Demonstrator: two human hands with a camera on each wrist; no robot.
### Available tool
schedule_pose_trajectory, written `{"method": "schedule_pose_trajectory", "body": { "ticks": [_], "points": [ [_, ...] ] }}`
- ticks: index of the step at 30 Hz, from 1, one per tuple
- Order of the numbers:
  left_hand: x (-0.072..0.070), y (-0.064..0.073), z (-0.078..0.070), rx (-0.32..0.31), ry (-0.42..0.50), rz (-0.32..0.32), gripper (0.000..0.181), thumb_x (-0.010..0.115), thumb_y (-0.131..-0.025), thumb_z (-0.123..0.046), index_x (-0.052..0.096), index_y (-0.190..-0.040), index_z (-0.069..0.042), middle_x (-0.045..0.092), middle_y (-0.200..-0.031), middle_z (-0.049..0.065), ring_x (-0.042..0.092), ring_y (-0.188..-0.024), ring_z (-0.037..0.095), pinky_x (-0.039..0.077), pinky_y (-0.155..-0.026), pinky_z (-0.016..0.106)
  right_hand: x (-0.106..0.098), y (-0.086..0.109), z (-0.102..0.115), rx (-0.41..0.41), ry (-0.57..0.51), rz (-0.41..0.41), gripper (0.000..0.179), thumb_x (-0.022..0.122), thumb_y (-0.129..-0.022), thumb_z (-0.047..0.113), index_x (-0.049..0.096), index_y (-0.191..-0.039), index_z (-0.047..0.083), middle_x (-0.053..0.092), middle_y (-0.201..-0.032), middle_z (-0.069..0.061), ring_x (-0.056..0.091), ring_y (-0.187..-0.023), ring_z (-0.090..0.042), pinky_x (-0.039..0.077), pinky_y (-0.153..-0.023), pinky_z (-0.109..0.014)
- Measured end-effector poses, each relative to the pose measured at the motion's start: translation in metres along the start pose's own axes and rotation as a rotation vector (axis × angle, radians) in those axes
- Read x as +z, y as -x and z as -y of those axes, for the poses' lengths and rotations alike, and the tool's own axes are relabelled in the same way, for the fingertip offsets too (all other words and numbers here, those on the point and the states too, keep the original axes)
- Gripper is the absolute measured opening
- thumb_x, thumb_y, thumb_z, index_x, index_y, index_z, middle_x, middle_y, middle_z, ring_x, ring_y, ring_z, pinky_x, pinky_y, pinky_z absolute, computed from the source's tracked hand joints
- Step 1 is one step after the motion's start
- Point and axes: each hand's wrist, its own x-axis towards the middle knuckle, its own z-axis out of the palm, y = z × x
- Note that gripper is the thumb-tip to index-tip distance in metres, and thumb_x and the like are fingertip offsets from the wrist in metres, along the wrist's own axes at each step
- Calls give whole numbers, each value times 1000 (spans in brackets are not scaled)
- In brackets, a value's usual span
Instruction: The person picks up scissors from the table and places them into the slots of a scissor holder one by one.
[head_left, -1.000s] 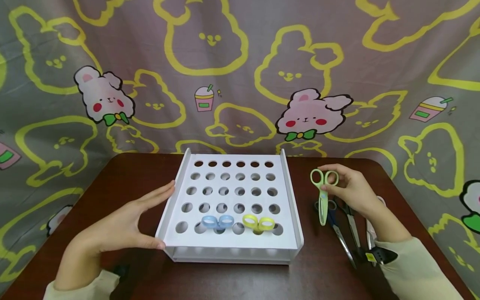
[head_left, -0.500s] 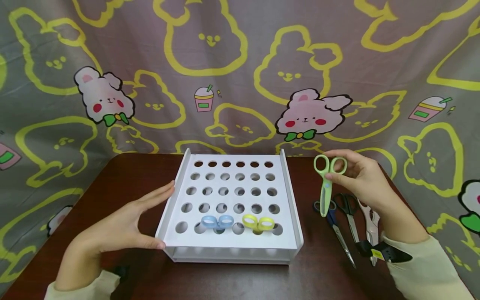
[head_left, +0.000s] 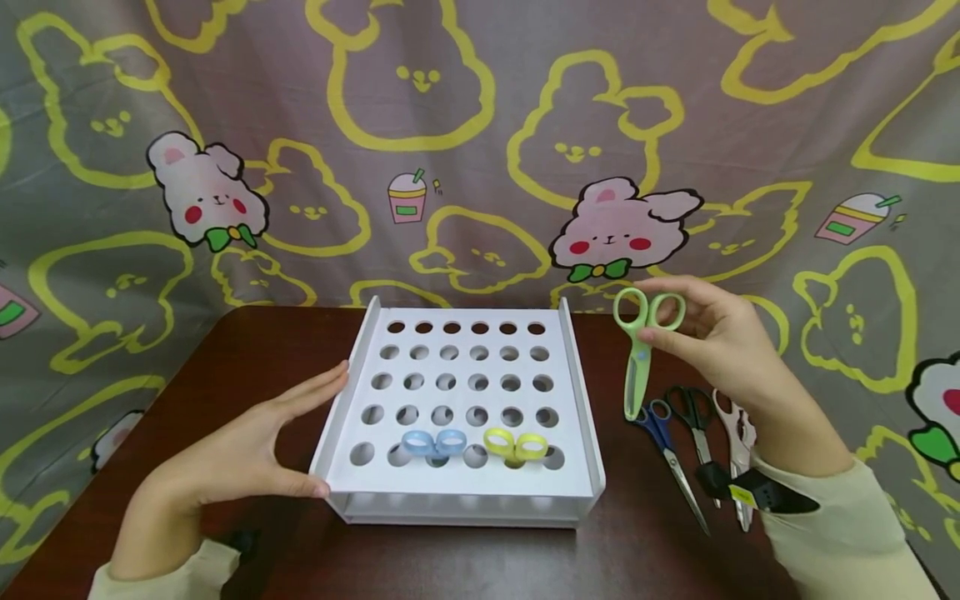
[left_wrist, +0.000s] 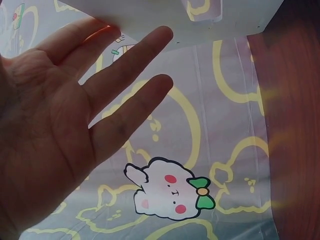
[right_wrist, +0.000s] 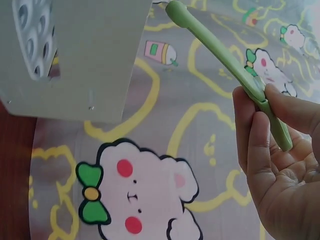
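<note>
My right hand (head_left: pixel 723 333) pinches green scissors (head_left: pixel 639 367) near the pivot, held above the table with handles up and blades pointing down. In the right wrist view the same scissors (right_wrist: pixel 220 50) appear edge-on between thumb and fingers. A white rack (head_left: pixel 465 400) with rows of round holes stands mid-table. At its left side, my left hand (head_left: pixel 240 450) rests with thumb and fingertips against the wall, fingers extended; the left wrist view shows them spread. Blue-handled scissors (head_left: pixel 434 443) and yellow-handled scissors (head_left: pixel 515 445) sit in the rack's front row, blades hidden below the top.
Right of the rack lie navy-handled scissors (head_left: pixel 671 458), black-handled scissors (head_left: pixel 697 425) and pale-handled scissors (head_left: pixel 738 450), the last partly under the right wrist. A patterned curtain (head_left: pixel 465 100) hangs behind the brown table (head_left: pixel 255 350).
My right hand has lifted the green scissors up from over the other scissors, then shifted slightly left towards the rack. My left hand and the rack have stayed in place.
</note>
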Motion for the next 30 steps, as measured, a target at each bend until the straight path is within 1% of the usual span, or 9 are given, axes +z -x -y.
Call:
{"method": "schedule_pose_trajectory", "body": {
  "ticks": [5,11,15,19,22,26,28,30],
  "points": [
    [0,0,1,2,14,0,112,92,-67,-33,27,-158,-26,26,-165,-2,21,-142,-12,20,-103,4,7,-6,9,-28,-14,13,49,75,-83,-5,64,-127,10,59,-80,4,54,-57,-11,39,-53,-26],
    [0,0,1,-5,4,0,112,92,-66,-33,27,-158,-27,26,-165,-3,21,-142,-12,23,-104,7,17,-16,19,-44,-46,32,45,74,-83,-5,65,-125,8,59,-80,3,53,-57,-12,40,-53,-25],
    [0,0,1,-3,6,1,113,92,-66,-32,27,-158,-27,26,-165,-3,21,-142,-12,22,-104,6,22,-23,26,-53,-57,47,45,75,-83,-3,65,-125,8,60,-82,1,55,-60,-14,43,-56,-23],
    [0,0,0,1,6,2,113,92,-67,-32,26,-158,-27,26,-165,-3,21,-142,-12,21,-103,5,26,-30,33,-47,-42,71,45,76,-84,1,64,-127,8,60,-84,0,59,-64,-15,46,-60,-22],
    [0,0,1,5,2,3,113,92,-67,-33,26,-158,-26,26,-165,-3,21,-142,-12,21,-103,5,31,-36,40,-48,-42,89,45,76,-84,3,64,-127,7,60,-83,1,58,-64,-14,46,-60,-22],
    [0,1,0,-5,-6,3,112,91,-67,-33,26,-158,-27,27,-165,-4,21,-142,-12,23,-104,8,39,-46,47,-91,-101,113,44,75,-83,-3,65,-125,3,61,-79,2,57,-64,-14,46,-60,-22],
    [0,1,0,-10,-8,3,112,91,-67,-33,26,-158,-28,27,-165,-4,21,-142,-12,24,-105,9,43,-50,50,-113,-148,134,43,74,-82,-8,64,-124,0,61,-78,0,58,-65,-14,46,-61,-22],
    [0,1,0,-10,-11,4,112,91,-67,-33,26,-158,-28,27,-165,-4,22,-142,-12,25,-105,9,48,-54,53,-127,-170,157,43,73,-82,-9,64,-123,-1,61,-78,-1,57,-66,-14,45,-60,-23]
  ]
}}
